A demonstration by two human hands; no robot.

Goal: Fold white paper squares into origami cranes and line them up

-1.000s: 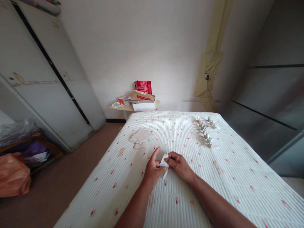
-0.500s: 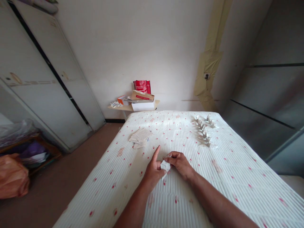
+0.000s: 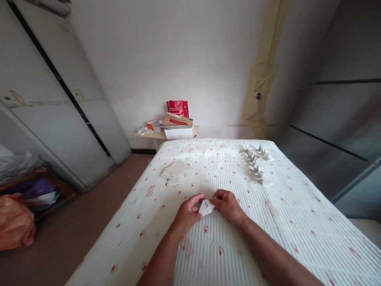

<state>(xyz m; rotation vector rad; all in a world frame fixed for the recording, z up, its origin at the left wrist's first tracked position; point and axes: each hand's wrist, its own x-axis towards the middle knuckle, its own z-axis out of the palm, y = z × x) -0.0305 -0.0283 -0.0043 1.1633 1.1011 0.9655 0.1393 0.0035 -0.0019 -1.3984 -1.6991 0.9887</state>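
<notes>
Between my two hands, just above the bed, is a small piece of folded white paper. My left hand pinches its left edge between thumb and fingers. At the paper's right edge, the thumb and forefinger of my right hand are closed on it. Farther off to the left lies a loose stack of printed paper sheets. Several folded paper cranes stand in a cluster at the far right of the bed. Fine creases in the held paper are too small to make out.
A ribbed white bedspread with red spots covers the bed under my hands. Beyond its far edge, a small table bears a white box, a red bag and white paper pieces. Cabinets stand on the left.
My left forefinger, raised before, has bent down toward the paper. The folded paper has turned and now shows a more pointed outline. My right hand has moved slightly to the right.
</notes>
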